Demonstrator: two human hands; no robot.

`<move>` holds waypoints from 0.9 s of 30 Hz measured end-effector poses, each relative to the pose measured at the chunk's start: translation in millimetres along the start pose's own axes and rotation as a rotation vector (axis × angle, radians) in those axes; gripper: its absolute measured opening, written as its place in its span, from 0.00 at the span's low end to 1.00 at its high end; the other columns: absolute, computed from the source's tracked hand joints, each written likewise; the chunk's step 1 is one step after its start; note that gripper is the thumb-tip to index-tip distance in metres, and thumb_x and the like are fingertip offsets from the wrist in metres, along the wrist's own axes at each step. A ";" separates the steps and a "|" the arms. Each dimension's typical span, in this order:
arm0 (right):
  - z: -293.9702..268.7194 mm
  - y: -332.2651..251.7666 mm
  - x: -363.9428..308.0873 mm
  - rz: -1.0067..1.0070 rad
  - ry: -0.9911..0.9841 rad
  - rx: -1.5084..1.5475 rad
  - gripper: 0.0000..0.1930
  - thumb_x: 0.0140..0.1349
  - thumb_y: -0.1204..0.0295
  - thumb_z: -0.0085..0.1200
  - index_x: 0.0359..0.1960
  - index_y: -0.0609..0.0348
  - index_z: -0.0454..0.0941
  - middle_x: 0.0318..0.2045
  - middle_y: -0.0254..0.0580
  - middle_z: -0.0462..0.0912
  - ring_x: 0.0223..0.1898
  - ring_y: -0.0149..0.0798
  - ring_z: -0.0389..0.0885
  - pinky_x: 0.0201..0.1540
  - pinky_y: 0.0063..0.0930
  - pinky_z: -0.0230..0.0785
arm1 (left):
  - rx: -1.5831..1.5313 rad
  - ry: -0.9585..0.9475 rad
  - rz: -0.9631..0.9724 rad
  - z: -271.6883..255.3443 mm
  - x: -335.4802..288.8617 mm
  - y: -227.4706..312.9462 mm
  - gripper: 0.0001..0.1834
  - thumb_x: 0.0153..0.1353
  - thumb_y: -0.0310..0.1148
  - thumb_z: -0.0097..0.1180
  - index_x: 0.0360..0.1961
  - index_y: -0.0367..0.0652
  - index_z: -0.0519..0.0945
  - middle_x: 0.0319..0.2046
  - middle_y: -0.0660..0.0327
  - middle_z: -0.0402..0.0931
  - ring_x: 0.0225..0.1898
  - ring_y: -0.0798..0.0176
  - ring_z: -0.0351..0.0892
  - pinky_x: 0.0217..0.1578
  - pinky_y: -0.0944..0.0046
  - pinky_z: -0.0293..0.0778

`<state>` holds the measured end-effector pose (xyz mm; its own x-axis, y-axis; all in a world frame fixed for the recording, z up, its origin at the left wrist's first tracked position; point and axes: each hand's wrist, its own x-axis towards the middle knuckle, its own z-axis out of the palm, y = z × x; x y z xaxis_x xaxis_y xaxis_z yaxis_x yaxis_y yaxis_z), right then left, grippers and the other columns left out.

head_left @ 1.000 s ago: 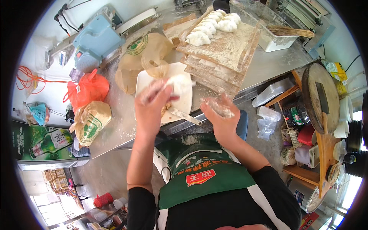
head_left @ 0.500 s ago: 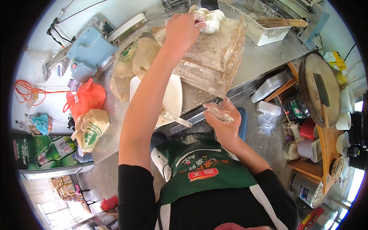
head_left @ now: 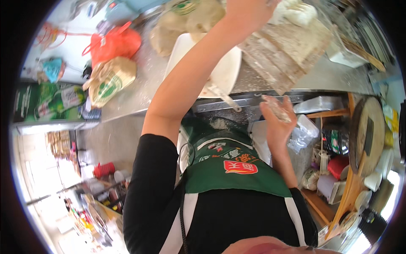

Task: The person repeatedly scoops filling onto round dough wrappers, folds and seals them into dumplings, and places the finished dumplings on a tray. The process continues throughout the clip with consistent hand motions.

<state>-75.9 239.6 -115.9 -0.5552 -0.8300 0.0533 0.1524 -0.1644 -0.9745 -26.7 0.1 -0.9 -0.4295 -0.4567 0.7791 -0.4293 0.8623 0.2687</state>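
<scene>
White lumps of dough [head_left: 299,14] rest at the far end of a flour-dusted wooden board [head_left: 292,51]. My left hand [head_left: 249,12] reaches across to the near side of the dough; its fingertips are blurred and partly cut off by the upper edge. In front of the counter, above my apron, my right hand [head_left: 279,122] is raised with its floury palm up and its fingers loosely apart. No separate object shows in it. Under my left forearm stands a white basin [head_left: 230,67], and a flour-caked flat tool [head_left: 224,97] leans over its near rim.
Tan plastic bags [head_left: 169,36] and a red bag [head_left: 116,44] sit on the left of the metal counter. A white bin [head_left: 344,57] with a whisk-like brush [head_left: 359,48] stands right of the board. On the right, a round chopping block [head_left: 366,135] stands on a wooden shelf.
My view has turned, so the counter sits higher and further right. The left hand stays by the dough, partly out of frame now. My right hand remains raised, palm up.
</scene>
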 end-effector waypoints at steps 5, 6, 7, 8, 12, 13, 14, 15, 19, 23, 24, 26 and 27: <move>-2.4 -0.3 6.6 -0.016 -0.044 -0.121 0.11 0.52 0.85 0.58 0.39 0.74 0.76 0.33 0.39 0.80 0.30 0.23 0.73 0.33 0.13 0.66 | 0.032 -0.188 -0.422 -75.7 -77.6 -131.4 0.15 0.57 0.42 0.55 0.32 0.40 0.82 0.30 0.49 0.80 0.35 0.47 0.78 0.37 0.52 0.72; 2.1 -1.5 6.4 -0.021 -0.081 -0.139 0.11 0.52 0.85 0.58 0.38 0.74 0.76 0.34 0.40 0.80 0.31 0.23 0.73 0.35 0.14 0.66 | 0.196 -0.394 -0.563 -96.0 -102.5 -183.6 0.18 0.56 0.46 0.56 0.33 0.40 0.82 0.29 0.52 0.80 0.32 0.53 0.78 0.34 0.56 0.72; 5.2 -0.8 7.4 -0.035 -0.102 -0.168 0.10 0.52 0.85 0.58 0.37 0.74 0.77 0.34 0.40 0.80 0.32 0.24 0.73 0.36 0.15 0.66 | 0.339 -0.599 -0.692 -107.0 -122.9 -221.7 0.21 0.56 0.50 0.57 0.34 0.40 0.83 0.28 0.55 0.80 0.29 0.59 0.78 0.30 0.59 0.72; 8.6 0.6 9.1 -0.032 -0.075 -0.174 0.10 0.52 0.85 0.58 0.36 0.74 0.77 0.35 0.42 0.81 0.33 0.24 0.74 0.40 0.17 0.66 | 0.276 -0.656 -0.757 -99.2 -132.5 -232.1 0.22 0.56 0.50 0.56 0.33 0.39 0.82 0.26 0.56 0.79 0.28 0.60 0.77 0.29 0.60 0.72; 29.8 -0.1 8.7 -0.077 -0.074 -0.190 0.10 0.52 0.84 0.58 0.36 0.74 0.77 0.37 0.44 0.82 0.36 0.26 0.76 0.44 0.19 0.67 | -0.092 -0.578 -1.167 -84.0 -144.2 -252.2 0.25 0.57 0.52 0.54 0.31 0.36 0.79 0.23 0.59 0.74 0.29 0.64 0.75 0.30 0.62 0.72; 33.1 -0.5 9.0 -0.137 -0.123 -0.259 0.11 0.52 0.84 0.58 0.38 0.74 0.77 0.37 0.44 0.82 0.36 0.25 0.76 0.44 0.19 0.67 | -0.234 -0.487 -1.293 -74.6 -144.2 -256.6 0.25 0.58 0.52 0.54 0.31 0.36 0.79 0.23 0.59 0.73 0.31 0.64 0.74 0.31 0.63 0.72; 35.8 -0.6 11.0 -0.196 -0.170 -0.328 0.12 0.52 0.84 0.58 0.39 0.74 0.76 0.37 0.44 0.82 0.36 0.25 0.76 0.44 0.19 0.67 | -0.393 -0.362 -1.323 -64.0 -141.0 -262.4 0.23 0.57 0.52 0.55 0.31 0.37 0.79 0.24 0.60 0.73 0.33 0.65 0.74 0.33 0.64 0.71; 35.8 -0.2 15.0 -0.399 -0.248 -0.602 0.11 0.52 0.84 0.59 0.39 0.74 0.76 0.36 0.45 0.82 0.36 0.26 0.77 0.46 0.19 0.67 | -0.560 -0.232 -1.348 -48.8 -137.2 -272.0 0.22 0.57 0.51 0.55 0.31 0.39 0.79 0.26 0.61 0.73 0.34 0.66 0.74 0.34 0.65 0.71; 70.9 3.7 30.3 -0.438 -0.283 -0.585 0.12 0.47 0.82 0.63 0.36 0.69 0.79 0.35 0.46 0.83 0.39 0.36 0.80 0.53 0.33 0.66 | -1.219 -0.031 -1.195 6.7 -111.9 -334.4 0.23 0.61 0.48 0.51 0.37 0.33 0.76 0.29 0.57 0.77 0.29 0.60 0.76 0.33 0.62 0.74; 142.1 11.2 110.9 -1.148 -0.172 -1.204 0.16 0.51 0.61 0.61 0.30 0.63 0.82 0.40 0.54 0.79 0.35 0.49 0.79 0.37 0.39 0.71 | -1.667 -0.124 -1.132 -2.0 -65.5 -322.5 0.14 0.65 0.41 0.43 0.34 0.44 0.77 0.34 0.59 0.77 0.39 0.59 0.76 0.41 0.52 0.75; 166.0 9.1 124.6 -1.012 -0.198 -1.221 0.18 0.52 0.57 0.58 0.31 0.63 0.82 0.39 0.54 0.79 0.36 0.50 0.79 0.37 0.40 0.71 | -1.701 -0.077 -1.139 -6.3 -58.1 -320.6 0.13 0.65 0.39 0.43 0.35 0.44 0.77 0.34 0.59 0.77 0.39 0.59 0.76 0.41 0.52 0.75; 209.0 2.1 154.3 -0.787 -0.278 -1.345 0.24 0.50 0.50 0.57 0.32 0.62 0.82 0.38 0.53 0.79 0.36 0.49 0.80 0.36 0.41 0.71 | -1.768 0.006 -1.148 -9.3 -45.5 -319.2 0.12 0.65 0.37 0.42 0.36 0.42 0.76 0.34 0.58 0.76 0.38 0.58 0.75 0.43 0.53 0.74; 228.4 4.3 169.7 -0.704 -0.350 -1.440 0.27 0.48 0.47 0.59 0.32 0.62 0.82 0.38 0.52 0.80 0.37 0.47 0.80 0.35 0.42 0.72 | -1.823 0.015 -1.076 -11.3 -47.0 -331.4 0.11 0.65 0.36 0.42 0.36 0.42 0.76 0.35 0.58 0.76 0.39 0.57 0.75 0.44 0.53 0.74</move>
<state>17.3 -23.6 -61.3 0.0495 -0.9169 0.3961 -0.9879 -0.1034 -0.1159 144.7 -261.7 -120.2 -0.5941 -0.8041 -0.0195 0.6290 -0.4796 0.6118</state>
